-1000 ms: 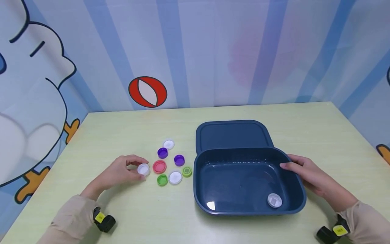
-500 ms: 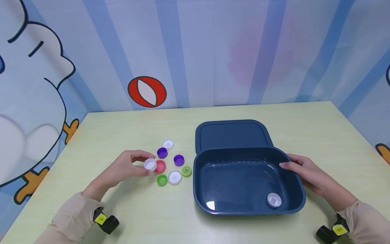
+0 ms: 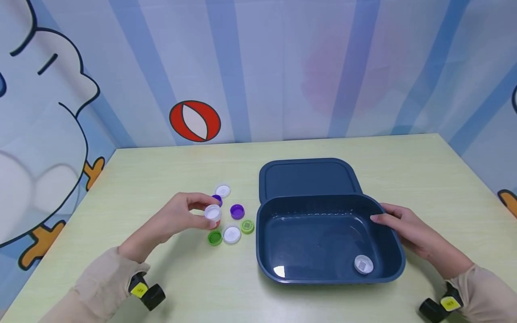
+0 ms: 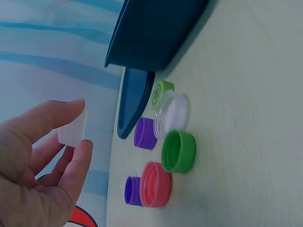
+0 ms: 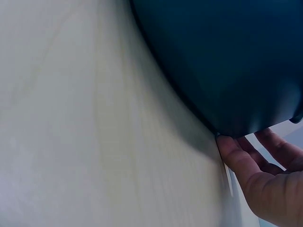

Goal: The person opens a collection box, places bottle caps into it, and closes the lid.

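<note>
In the head view my left hand (image 3: 177, 218) pinches a white bottle cap (image 3: 212, 212) between thumb and fingers, raised above the table and partly covering a red cap. The left wrist view shows the same white cap (image 4: 73, 130) held clear of the loose caps. My right hand (image 3: 408, 231) grips the right wall of a dark blue box (image 3: 282, 278), thumb over the rim. Fingers (image 5: 239, 158) press the box's outside in the right wrist view. One white cap (image 3: 364, 264) lies inside the box near its front right corner.
Left of the box lie loose caps: a red cap (image 4: 156, 184), a green cap (image 3: 215, 237), a light green cap (image 3: 247, 227), a purple cap (image 3: 237, 211) and several others. A blue lid (image 3: 311, 179) lies behind the box, partly hidden by it.
My left hand has carried the white cap to the right and slightly farther away, passing over the red cap. The right hand and the box have stayed put.
</note>
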`<control>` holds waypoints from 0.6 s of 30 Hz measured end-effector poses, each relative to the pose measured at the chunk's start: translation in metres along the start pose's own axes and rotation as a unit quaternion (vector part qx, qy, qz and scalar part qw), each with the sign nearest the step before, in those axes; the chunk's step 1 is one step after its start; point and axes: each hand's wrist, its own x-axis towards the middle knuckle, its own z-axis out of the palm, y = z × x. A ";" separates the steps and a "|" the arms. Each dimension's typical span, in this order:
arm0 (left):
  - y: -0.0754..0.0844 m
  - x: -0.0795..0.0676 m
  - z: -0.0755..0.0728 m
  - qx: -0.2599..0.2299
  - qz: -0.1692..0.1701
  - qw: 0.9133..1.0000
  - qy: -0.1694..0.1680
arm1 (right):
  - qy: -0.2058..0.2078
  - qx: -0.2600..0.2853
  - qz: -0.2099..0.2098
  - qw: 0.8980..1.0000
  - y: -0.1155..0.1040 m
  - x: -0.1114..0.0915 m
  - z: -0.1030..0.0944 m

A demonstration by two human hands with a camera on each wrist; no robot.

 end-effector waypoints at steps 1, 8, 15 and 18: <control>0.003 0.001 0.001 -0.001 -0.001 1.000 -0.002 | 0.000 0.001 0.001 1.000 0.000 0.000 0.000; 0.018 0.007 0.011 -0.016 -0.005 1.000 -0.017 | -0.005 0.008 -0.002 1.000 0.000 0.000 0.000; 0.030 0.013 0.021 -0.005 -0.002 1.000 -0.024 | -0.006 0.013 -0.002 1.000 0.000 0.001 0.000; 0.034 0.016 0.027 -0.009 0.003 0.999 -0.030 | -0.008 0.015 -0.002 1.000 0.000 0.001 0.000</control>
